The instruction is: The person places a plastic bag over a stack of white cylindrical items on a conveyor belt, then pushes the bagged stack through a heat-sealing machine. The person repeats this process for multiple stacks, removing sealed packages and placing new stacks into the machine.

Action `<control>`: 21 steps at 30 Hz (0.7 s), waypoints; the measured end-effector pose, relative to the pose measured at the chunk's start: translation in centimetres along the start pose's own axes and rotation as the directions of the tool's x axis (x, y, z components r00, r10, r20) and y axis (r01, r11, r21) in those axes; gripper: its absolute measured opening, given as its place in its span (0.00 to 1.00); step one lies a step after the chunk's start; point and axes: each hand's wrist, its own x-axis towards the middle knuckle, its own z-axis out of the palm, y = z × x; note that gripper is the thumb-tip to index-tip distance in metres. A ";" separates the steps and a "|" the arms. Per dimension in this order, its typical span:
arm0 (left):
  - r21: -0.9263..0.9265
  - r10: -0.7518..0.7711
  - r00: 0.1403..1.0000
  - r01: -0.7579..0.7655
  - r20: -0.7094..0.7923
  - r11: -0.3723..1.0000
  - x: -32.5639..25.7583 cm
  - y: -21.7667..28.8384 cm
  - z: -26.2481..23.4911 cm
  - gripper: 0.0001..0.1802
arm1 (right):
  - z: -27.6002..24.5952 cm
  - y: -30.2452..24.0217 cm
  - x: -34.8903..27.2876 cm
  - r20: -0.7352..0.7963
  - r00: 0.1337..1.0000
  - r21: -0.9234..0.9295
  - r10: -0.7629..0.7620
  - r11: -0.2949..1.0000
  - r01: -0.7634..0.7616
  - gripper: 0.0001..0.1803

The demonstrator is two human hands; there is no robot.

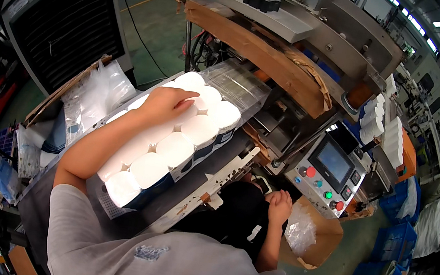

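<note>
Head view, looking down: pack of white paper rolls (166, 141) lies on the dark machine bed (179, 196), two rows running from near the person's chest up toward the sealing head; far end sits inside a clear plastic bag (238, 84) at the mouth of the wrapping machine (277, 39); near end shows a dark printed band on the side of the wrap.

Left hand (166, 102) rests flat on top of the rolls toward the far end; fingers spread and extended, palm down, pressing not gripping; forearm lies along the left row.

Right hand (280, 204) hangs low at the person's right side, near the dark trousers, just below the control panel (326, 171) w/ its small screen and coloured buttons; fingers loosely curled, nothing in them as far as can be seen.

Surroundings: pile of loose clear bags (98, 93) left of the bed; big black fan unit (69, 17) upper left; cardboard box w/ plastic in it (310, 235) lower right; blue crates (398, 239) far right.

Handling, judged: pack likely light but bulky; rolls soft, dent under hard squeeze; film slick, so flat palm pressure on top or both hands at the ends probably holds better than a pinch; rows may buckle in the middle if lifted from one end only.
</note>
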 end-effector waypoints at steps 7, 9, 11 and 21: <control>0.130 -0.031 0.997 0.022 0.069 0.991 -0.3 -0.3 0.7 0.19 | 0.1 -0.2 0.4 -0.022 1.000 -0.010 0.017 1.000 -0.017 0.19; 0.132 -0.027 0.997 0.018 0.067 0.991 -0.1 -0.4 0.8 0.19 | -0.1 -0.4 0.6 -0.022 1.000 -0.012 0.017 1.000 -0.017 0.19; 0.141 -0.024 0.997 0.014 0.069 0.990 0.0 -0.4 1.0 0.19 | -0.3 -0.6 0.7 -0.024 1.000 -0.012 0.018 1.000 -0.019 0.19; 0.156 -0.044 0.994 0.028 0.099 0.987 1.0 0.4 0.6 0.18 | -0.1 -1.1 1.2 -0.015 1.000 -0.025 0.019 0.999 -0.020 0.18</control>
